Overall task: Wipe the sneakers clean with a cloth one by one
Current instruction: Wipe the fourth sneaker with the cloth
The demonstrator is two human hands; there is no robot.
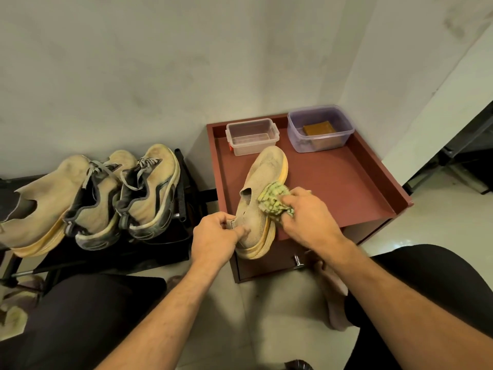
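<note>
Beige knit upper, soiled grey in patches, over a thick yellow sole: the slip-on sneaker [260,198] lies on the reddish-brown cabinet top [346,182], toe toward the wall, heel overhanging the near edge. Left hand [213,236] grips the heel, thumb and fingers curled round the collar. Right hand [306,214] is closed on a bunched green-and-yellow cloth [273,200], pressing it against the sneaker's right flank at mid-length. Behind the toe, nearly touching it: a clear lidless plastic box [252,136]. To its right, in the back corner, a purple-tinted tub [320,128] holding a brown block [318,128]; well apart from the sneaker. The cabinet top has a raised lip at left, back and right; the near edge appears to have none. Open surface lies to the right of the sneaker, between cloth hand and right lip. A metal knob [298,261] projects from the cabinet front below the heel. Left of the cabinet, on a black rack [184,188]: three more dirty beige sneakers [90,198] side by side, two laced, one slip-on. The rack's right side stands just beside the cabinet. Pale wall close behind both. Person's knees in dark cloth flank the floor space below.
</note>
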